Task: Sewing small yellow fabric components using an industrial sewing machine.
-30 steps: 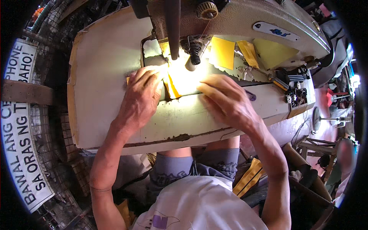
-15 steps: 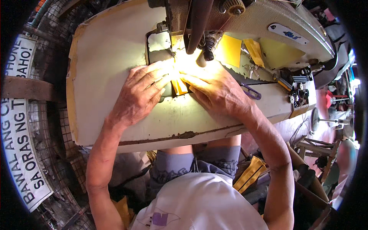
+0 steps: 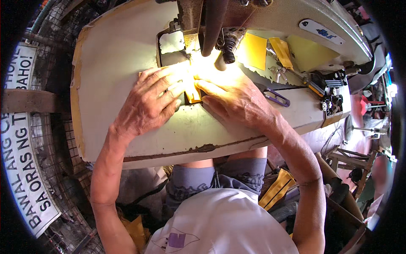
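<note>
A narrow yellow strip [image 3: 193, 94], apparently fabric, lies under the head of a sewing machine [image 3: 270, 19], its near end between my two hands. My left hand [image 3: 151, 98] rests palm down at the strip's left side, fingers stretched toward it and a little apart. On the other side my right hand [image 3: 239, 96] has its fingers bent and pressed together against the strip's right edge. Strong lamp glare washes out the fingertips and the needle area, so the exact contact there is hard to see.
Right of my right hand are a purple-handled tool [image 3: 277, 97], a yellow square piece [image 3: 252, 51] and another folded yellow strip [image 3: 281, 51]. Small machine parts [image 3: 332, 101] sit at the table's right end. More yellow pieces [image 3: 277, 189] lie below, beside my lap.
The whole view has shifted slightly. My left hand has eased a little left, its fingers slightly farther from the strip's near end. My right hand stays against the strip.
</note>
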Demonstrator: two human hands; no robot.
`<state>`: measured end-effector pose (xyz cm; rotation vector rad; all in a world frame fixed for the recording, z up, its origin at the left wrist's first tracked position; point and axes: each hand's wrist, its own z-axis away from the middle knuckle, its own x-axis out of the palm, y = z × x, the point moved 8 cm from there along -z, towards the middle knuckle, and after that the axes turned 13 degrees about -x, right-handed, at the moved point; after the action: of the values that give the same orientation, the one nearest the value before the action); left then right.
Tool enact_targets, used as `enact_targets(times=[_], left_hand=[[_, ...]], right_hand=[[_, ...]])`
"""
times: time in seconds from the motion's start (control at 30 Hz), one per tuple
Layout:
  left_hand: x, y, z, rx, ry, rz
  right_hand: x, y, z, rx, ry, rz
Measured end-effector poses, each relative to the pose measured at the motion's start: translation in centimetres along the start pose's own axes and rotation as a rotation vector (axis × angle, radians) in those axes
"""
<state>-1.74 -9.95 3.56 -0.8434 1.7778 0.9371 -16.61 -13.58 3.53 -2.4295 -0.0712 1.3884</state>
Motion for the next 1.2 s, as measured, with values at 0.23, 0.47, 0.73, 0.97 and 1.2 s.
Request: enact_targets(times=[0.23, 0.47, 0.73, 0.97, 1.2], left_hand=[[0.3, 0.2, 0.7, 0.019, -0.005, 0.036], [0.6, 0.4, 0.3, 0.028, -0.006, 0.046], [0.3, 0.3, 0.6, 0.042, 0.012, 0.047], [0.1, 0.6, 0.5, 0.061, 0.001, 0.045], [-0.2, 1.0, -0.9, 0.081, 0.016, 0.101]], right_hand=[[0.4, -0.2, -0.1, -0.065, -0.005, -0.019], [0.4, 0.0, 0.3, -0.043, -0.042, -0.004], [0.6, -0.2, 0.4, -0.053, -0.077, 0.071], [1.0, -0.3, 0.9, -0.102, -0.069, 0.091], [0.9, -1.5, 0.9, -0.071, -0.085, 0.051]])
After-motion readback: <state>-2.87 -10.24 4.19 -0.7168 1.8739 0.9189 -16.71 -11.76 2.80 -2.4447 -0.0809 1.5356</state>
